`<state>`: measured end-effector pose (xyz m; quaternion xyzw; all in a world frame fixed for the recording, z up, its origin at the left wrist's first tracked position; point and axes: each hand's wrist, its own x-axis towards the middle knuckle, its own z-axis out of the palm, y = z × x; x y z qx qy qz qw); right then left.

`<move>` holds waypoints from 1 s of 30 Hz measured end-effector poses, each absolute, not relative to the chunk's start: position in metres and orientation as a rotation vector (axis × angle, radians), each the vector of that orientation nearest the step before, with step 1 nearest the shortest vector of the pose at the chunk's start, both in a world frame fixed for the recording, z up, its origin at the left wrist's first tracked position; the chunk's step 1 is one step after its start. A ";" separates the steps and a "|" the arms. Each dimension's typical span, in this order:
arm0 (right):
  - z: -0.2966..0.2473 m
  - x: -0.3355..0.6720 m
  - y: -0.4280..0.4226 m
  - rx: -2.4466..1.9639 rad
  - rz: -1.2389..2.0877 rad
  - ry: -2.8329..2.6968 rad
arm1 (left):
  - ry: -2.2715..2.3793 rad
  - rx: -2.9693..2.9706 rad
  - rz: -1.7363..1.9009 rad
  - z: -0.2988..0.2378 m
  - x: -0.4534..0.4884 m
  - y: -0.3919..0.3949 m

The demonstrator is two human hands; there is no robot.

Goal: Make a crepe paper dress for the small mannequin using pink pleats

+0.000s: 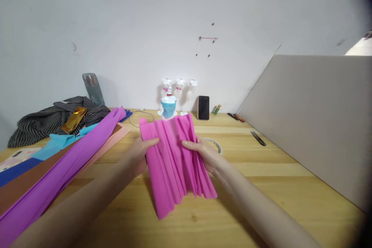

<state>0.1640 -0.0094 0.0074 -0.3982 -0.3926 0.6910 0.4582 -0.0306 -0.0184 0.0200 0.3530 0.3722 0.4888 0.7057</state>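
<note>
Pinching the pink sheet point(174, 159), your left hand point(142, 155) and right hand point(204, 152) have most fingers hidden behind it.

At the centre, the pink sheet point(174, 159) is matt and creased, paper or cloth unclear. The counter point(290, 186) beneath is smooth-looking grained wood. From the sheet, ten o'clock has rumpled striped cloth point(37, 124), a glossy foil-like packet point(74, 119) and a shiny metal lid point(91, 79); twelve, smooth plastic-looking dress forms point(167, 82); one, a glossy dark phone screen point(204, 107).
</note>
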 end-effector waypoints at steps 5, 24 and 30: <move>0.004 0.151 -0.020 -0.881 1.744 -1.154 | 0.719 0.813 0.983 0.017 -0.027 -0.024; 0.005 0.158 -0.014 -0.998 1.716 -1.309 | 0.779 0.916 0.859 0.008 -0.050 -0.001; 0.026 0.199 -0.001 -1.474 1.029 -2.259 | 0.861 0.950 0.846 0.014 -0.066 0.012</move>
